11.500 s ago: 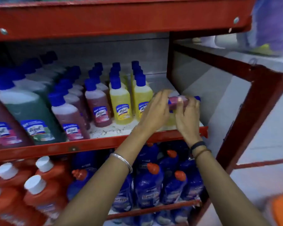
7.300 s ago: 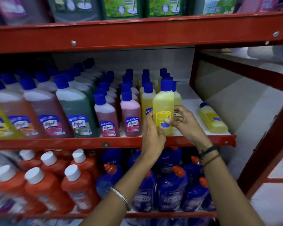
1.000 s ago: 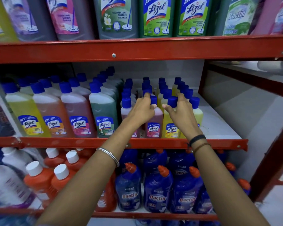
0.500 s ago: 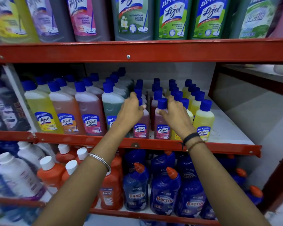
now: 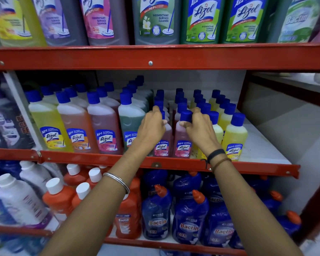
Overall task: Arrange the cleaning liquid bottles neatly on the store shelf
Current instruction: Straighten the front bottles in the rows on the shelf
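Two bare hands are reached into the middle shelf of a red metal rack, where small Lizol bottles with blue caps are stood in rows running back to the wall. The left hand is laid over the shoulder of the front pink bottle of the left row, its fingers curled around the neck, so its grip is closed on that bottle. The right hand is wrapped around the neighbouring front pink bottle, with the thumb pressed on the shoulder and the fingers bent behind the blue cap; that grip is likewise closed on the bottle. Both pink bottles are stood upright at the shelf's front edge, touching each other. Just to the right, a yellow bottle is stood at the front of its row, and another yellow one is partly hidden behind the right wrist. To the left, four larger Lizol bottles are lined up along the front: yellow, orange, pink and green. A silver bangle is worn on the left forearm and a black band on the right wrist. Dark blue Bactin bottles with orange caps are seen on the shelf below, and big Lizol cans on the one above.
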Available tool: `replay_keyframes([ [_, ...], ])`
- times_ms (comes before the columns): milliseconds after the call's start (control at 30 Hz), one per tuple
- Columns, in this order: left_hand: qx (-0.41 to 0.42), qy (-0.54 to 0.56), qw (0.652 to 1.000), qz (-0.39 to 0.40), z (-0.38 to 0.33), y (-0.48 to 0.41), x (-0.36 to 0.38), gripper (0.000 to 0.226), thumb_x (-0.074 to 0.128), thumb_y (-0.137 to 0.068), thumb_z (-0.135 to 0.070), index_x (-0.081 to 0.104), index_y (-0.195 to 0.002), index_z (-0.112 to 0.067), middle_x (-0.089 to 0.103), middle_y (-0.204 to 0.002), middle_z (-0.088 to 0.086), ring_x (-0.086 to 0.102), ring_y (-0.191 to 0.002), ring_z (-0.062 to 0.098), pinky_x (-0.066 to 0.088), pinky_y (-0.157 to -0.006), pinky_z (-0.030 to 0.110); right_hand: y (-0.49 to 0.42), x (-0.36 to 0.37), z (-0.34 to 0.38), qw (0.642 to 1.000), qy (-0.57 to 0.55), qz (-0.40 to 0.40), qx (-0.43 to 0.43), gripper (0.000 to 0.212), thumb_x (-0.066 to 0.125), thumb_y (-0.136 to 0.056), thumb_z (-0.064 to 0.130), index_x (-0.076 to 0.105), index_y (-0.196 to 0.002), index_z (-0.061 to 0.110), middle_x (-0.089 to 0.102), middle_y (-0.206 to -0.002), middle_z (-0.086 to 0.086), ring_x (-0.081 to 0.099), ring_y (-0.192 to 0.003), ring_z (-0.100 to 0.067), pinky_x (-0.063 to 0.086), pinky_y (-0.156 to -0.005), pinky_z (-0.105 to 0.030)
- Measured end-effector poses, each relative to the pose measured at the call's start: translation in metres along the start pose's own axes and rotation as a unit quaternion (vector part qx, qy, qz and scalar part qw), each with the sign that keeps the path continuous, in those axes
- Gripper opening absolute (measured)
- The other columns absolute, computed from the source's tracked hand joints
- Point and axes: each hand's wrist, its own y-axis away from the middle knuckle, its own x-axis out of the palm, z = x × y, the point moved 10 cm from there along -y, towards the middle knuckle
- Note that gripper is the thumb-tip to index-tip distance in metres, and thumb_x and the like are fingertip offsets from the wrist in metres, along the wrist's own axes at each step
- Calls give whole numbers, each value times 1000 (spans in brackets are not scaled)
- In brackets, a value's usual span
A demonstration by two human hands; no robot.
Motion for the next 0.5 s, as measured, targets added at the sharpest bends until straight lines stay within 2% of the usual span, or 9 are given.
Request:
replay_keyframes([
  [133,2,-10,1000,4,0,0,0,35,55,-90,-6,41,-122,3,63,-111,22,61,-103,35,39,-68,33,1,4,9,1000,22,8,-10,37,62,-87,18,47,-116,0,61,-88,-16,58,-80,-30,45,-64,-37],
  [200,9,-18,1000,2,1,1,-1,33,55,-91,-8,42,-120,3,62,-110,23,61,-101,35,38,-68,32,0,4,10,999,44,8,-9,37,61,-88,17,46,-117,-1,54,-85,-11,54,-82,-25,38,-64,-35],
  [333,23,-19,1000,2,0,4,-1,31,54,-92,-6,43,-119,3,60,-109,22,62,-101,32,38,-68,30,0,-2,9,998,66,-4,-6,39,60,-88,12,45,-121,-3,62,-94,-20,60,-88,-33,37,-64,-32],
  [500,32,2,999,-1,1,1,2,27,54,-90,-3,44,-114,2,61,-107,23,64,-100,31,51,-74,38,4,1,12,1000,31,0,-2,36,61,-87,10,47,-118,-2,63,-88,-19,56,-75,-26,38,-61,-32],
])
